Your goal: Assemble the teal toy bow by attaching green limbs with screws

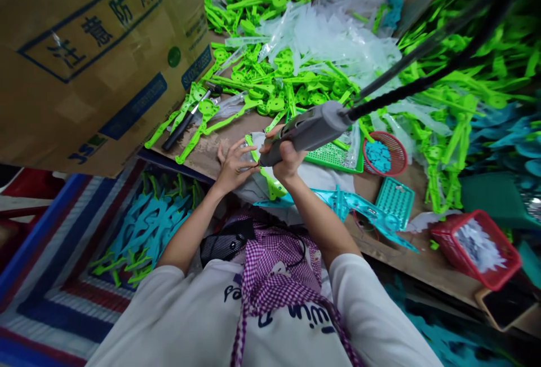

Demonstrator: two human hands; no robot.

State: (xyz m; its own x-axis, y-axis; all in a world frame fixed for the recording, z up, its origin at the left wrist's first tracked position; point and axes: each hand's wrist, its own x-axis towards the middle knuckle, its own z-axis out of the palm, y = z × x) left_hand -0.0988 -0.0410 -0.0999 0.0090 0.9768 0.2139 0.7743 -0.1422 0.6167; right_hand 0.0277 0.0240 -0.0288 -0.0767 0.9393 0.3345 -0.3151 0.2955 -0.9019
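Note:
A grey power screwdriver (310, 125) with a black cord is gripped in my right hand (288, 159), tilted so its nose points down and left. Under the nose lies a bright green plastic part (274, 188) on a pale cloth (249, 189). My left hand (235, 165) is at the left edge of this part, thumb and forefinger brought together by the screwdriver's tip and the other fingers stretched along the part. Whether a screw sits between those fingertips is hidden. A translucent blue plastic part (350, 203) lies by my right forearm.
Green parts (291, 82) and clear plastic pieces (325, 34) heap up behind. A hammer (186, 124) lies left, beside a large cardboard box (101, 68). Right are a red round basket (398, 167), a teal basket (395, 200) and a red bin (505, 274). Blue assemblies (156, 223) sit lower left.

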